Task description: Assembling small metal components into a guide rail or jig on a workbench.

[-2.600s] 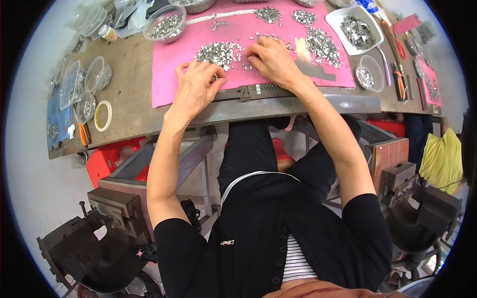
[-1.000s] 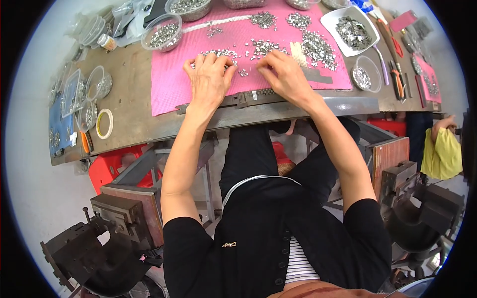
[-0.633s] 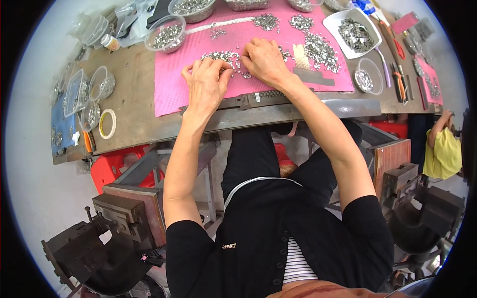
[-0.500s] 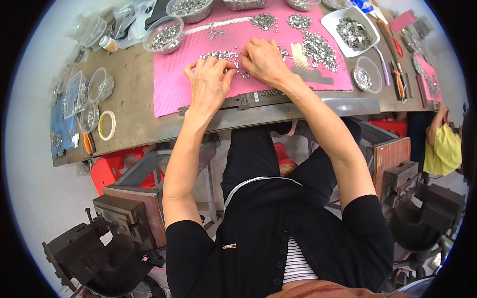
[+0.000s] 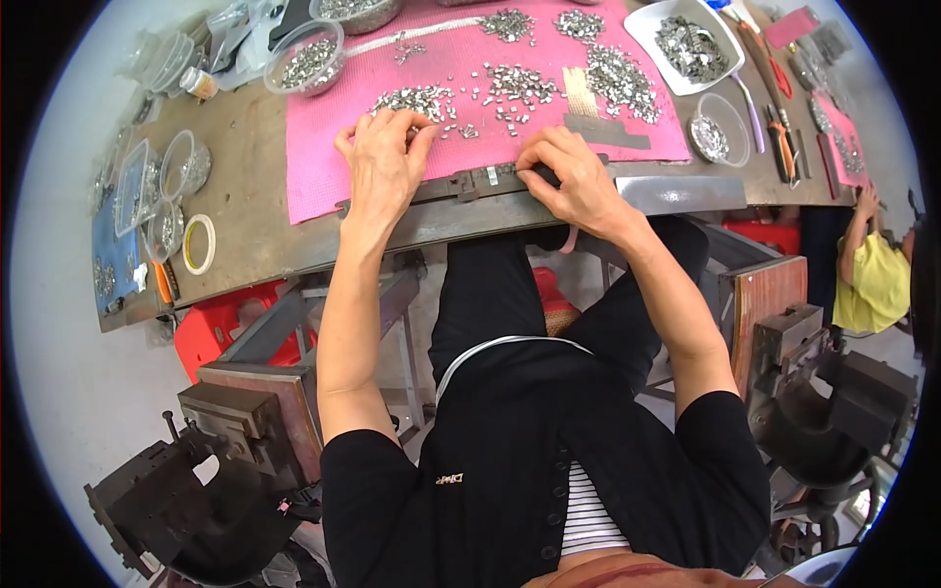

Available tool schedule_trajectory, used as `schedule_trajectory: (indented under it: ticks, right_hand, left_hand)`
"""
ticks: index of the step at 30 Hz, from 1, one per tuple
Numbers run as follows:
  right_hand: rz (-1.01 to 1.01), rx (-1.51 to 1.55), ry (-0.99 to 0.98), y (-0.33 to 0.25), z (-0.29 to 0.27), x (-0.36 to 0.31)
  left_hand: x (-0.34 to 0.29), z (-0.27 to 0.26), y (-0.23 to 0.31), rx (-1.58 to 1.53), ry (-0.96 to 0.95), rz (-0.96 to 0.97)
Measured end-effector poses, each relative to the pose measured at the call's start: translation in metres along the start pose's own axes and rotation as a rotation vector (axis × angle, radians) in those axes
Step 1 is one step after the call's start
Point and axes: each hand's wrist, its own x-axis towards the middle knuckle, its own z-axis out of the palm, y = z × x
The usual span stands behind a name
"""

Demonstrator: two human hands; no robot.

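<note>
My left hand point(image 5: 382, 165) hovers at the near side of a pile of small silvery metal pieces point(image 5: 417, 96). Its thumb and fingertips are drawn together, and whatever they pinch is too small to make out. At the mat's front edge, the curled fingers of my right hand point(image 5: 578, 184) come down on the right end of a long dark metal strip fixture point(image 5: 469, 184), with small shiny pieces set along it. The right fingertips are closed, and what sits in them is hidden. Another heap of metal pieces point(image 5: 520, 84) lies beyond that hand.
A pink mat point(image 5: 319, 162) covers the middle of the bench. Tubs of metal pieces point(image 5: 312, 61), a white tray point(image 5: 639, 24), a flat grey bar point(image 5: 618, 134) and orange-handled pliers point(image 5: 782, 152) lie around. A tape roll point(image 5: 199, 245) is at left. A person in yellow point(image 5: 870, 284) works at far right.
My right hand has drawn back from the heaps toward me, down to the strip fixture. My left hand stays by its pile, a little nearer. The view has shifted slightly.
</note>
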Motion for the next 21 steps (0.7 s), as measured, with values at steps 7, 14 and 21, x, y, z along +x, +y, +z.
schedule_trajectory:
  ticks: [7,14,21]
  right_hand:
    - [-0.079,-0.079,0.047,0.000,0.001,-0.004]
    - [-0.080,-0.023,0.006,0.002,-0.006,0.008]
    - [-0.171,-0.104,0.050,0.023,0.036,0.075]
  left_hand:
    - [-0.008,-0.004,0.008,-0.017,-0.025,-0.034]
    - [-0.005,0.006,0.014,0.080,0.044,0.041]
    - [-0.008,0.013,0.009,0.098,0.074,0.050]
